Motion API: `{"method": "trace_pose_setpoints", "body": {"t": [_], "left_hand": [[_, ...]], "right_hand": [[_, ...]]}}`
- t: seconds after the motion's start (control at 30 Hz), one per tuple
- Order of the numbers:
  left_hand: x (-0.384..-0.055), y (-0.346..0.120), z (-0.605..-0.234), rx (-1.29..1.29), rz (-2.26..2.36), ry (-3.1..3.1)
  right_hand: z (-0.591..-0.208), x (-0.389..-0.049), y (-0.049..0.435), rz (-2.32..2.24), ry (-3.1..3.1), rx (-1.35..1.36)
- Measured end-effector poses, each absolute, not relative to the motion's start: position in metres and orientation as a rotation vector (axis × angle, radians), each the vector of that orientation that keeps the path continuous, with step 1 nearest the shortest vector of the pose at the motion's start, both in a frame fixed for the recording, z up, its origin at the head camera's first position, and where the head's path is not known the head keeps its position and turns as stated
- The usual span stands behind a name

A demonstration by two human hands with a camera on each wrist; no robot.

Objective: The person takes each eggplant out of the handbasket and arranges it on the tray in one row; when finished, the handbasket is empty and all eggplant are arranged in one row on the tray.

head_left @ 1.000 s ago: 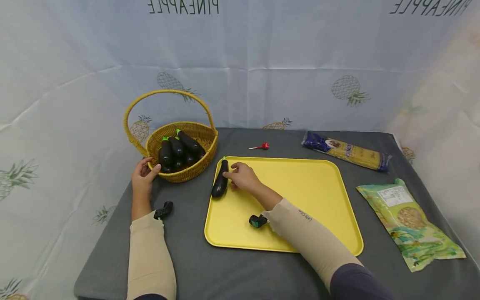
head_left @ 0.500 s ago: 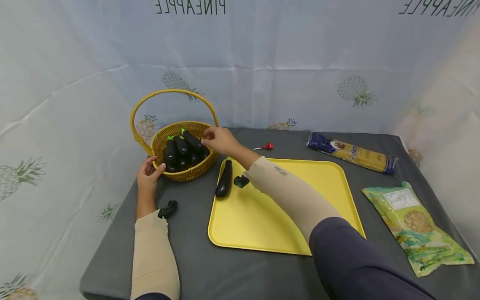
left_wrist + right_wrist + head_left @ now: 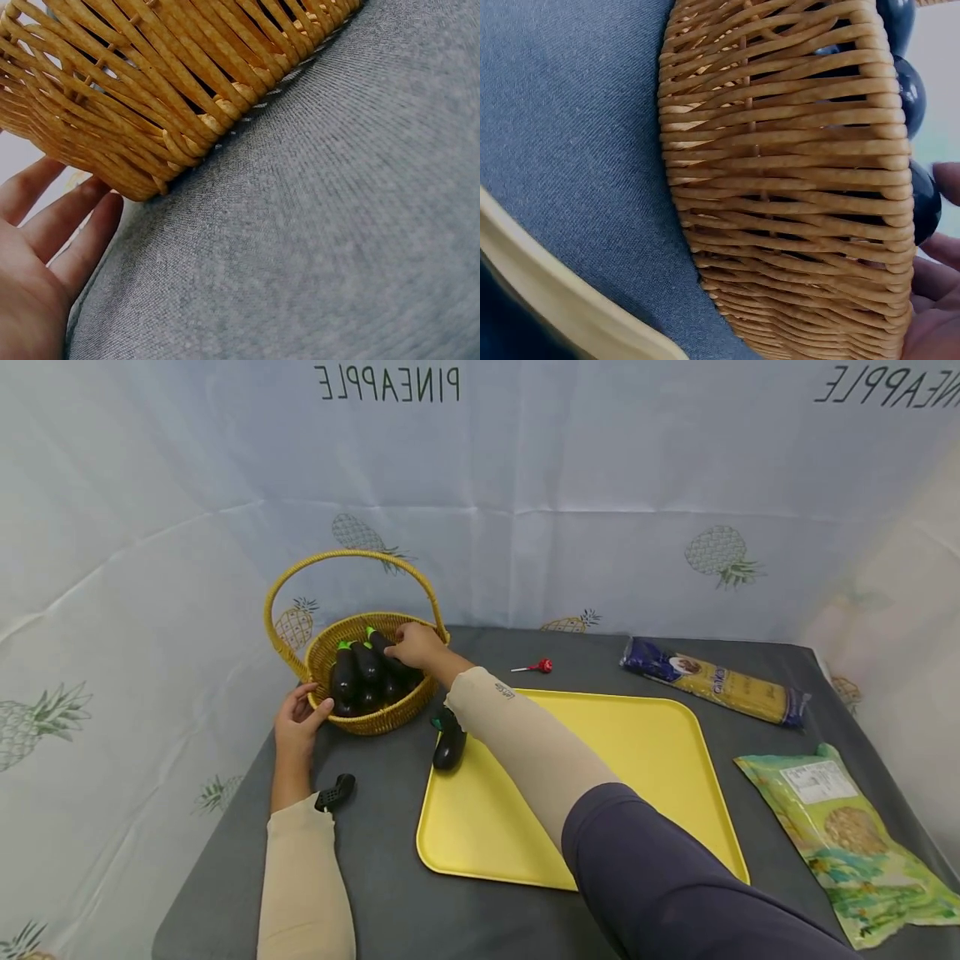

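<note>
A yellow wicker basket with a tall handle stands at the table's left, several dark eggplants inside, green stems upward. My left hand holds the basket's left rim, thumb on the near side. In the left wrist view, its fingers lie along the woven wall. My right hand reaches over the right rim and pinches an eggplant. In the right wrist view, thumb and fingers sit on either side of a glossy eggplant end. Another eggplant lies on the yellow tray, its top hidden.
A red lollipop lies behind the tray. At the back right is a blue-and-yellow pasta packet, and nearer on the right a green bag. My right forearm crosses over the tray. A pineapple-print curtain hangs behind the grey table.
My right hand has left the eggplant on the tray, moved up and left to the basket, and reached in among the eggplants. My left hand stays at the basket's rim.
</note>
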State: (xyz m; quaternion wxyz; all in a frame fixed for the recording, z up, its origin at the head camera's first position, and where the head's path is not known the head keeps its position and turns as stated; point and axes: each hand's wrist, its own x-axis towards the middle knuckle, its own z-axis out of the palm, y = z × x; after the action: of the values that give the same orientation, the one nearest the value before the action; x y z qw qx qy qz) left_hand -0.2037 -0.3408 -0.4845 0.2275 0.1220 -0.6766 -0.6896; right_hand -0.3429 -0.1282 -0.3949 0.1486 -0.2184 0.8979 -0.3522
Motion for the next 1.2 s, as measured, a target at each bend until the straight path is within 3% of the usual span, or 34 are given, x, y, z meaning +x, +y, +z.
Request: {"method": "trace_pose_setpoints", "body": {"t": [0.37, 0.77, 1.2], "left_hand": [[-0.195, -0.333, -0.477, 0.34, -1.901, -1.88], [-0.19, -0.324, -0.462, 0.309, -1.902, -1.869], [-0.19, -0.326, -0.457, 0.311, -1.921, -1.895]], "right_hand": [[-0.381, -0.338, -0.117, -1.001, 2.454, -0.621], [-0.364, -0.322, -0.079, -1.435, 2.054, -0.443], [-0.377, -0.292, -0.024, -1.553, 1.987, -0.416]]}}
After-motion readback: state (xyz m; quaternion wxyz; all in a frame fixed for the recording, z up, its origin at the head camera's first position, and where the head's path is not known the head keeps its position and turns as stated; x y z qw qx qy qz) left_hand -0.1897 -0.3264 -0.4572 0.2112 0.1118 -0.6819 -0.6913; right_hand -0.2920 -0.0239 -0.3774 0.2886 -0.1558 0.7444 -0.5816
